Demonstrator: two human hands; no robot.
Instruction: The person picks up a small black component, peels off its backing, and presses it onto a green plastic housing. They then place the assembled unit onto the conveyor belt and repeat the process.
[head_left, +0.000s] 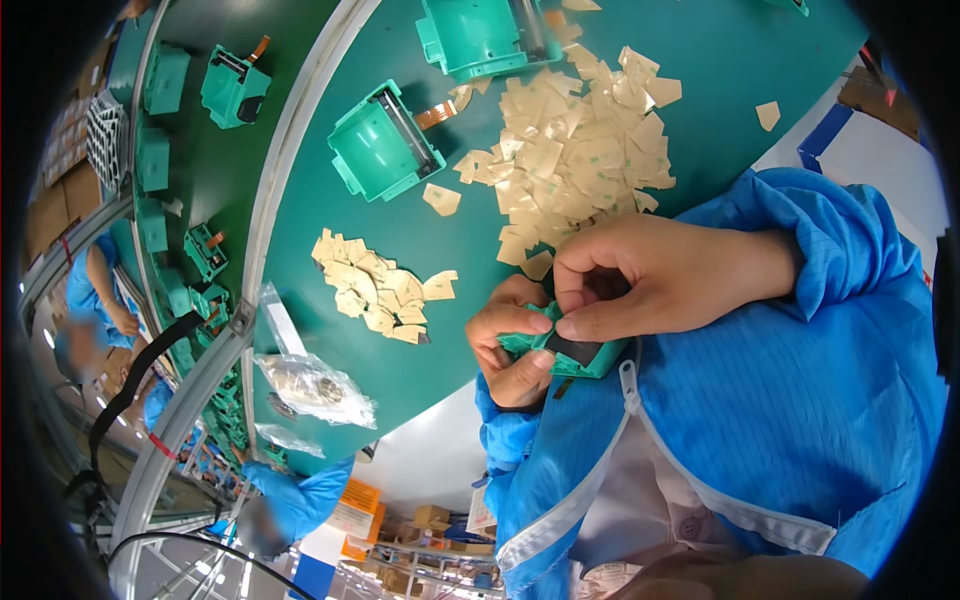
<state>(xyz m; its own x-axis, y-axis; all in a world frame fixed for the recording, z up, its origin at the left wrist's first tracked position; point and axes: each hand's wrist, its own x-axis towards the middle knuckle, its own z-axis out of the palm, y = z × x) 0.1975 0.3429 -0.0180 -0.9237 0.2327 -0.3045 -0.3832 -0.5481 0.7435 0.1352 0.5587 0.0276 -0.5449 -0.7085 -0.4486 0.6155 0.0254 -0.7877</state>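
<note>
Close to my chest, my left hand [508, 345] grips a small green plastic housing [605, 362], with its fingers and thumb wrapped round the left side. A black patch [572, 347] covers part of the housing's face. Over it bends my right hand [665, 275], thumb and fingertips pinched together at the patch's upper edge. Whatever lies between those fingertips is hidden. Beyond my hands spreads a large heap of cream paper-backed pieces [590, 135], and to the left is a smaller pile of the same pieces [375, 287].
Two green housings with black rollers and orange ribbon cables, one nearer [375, 145] and one farther [480, 35], stand on the green table [420, 225]. Clear plastic bags [318, 388] lie by the metal rail [262, 215]. Past it, a conveyor carries more housings [235, 88]; co-workers in blue sit alongside.
</note>
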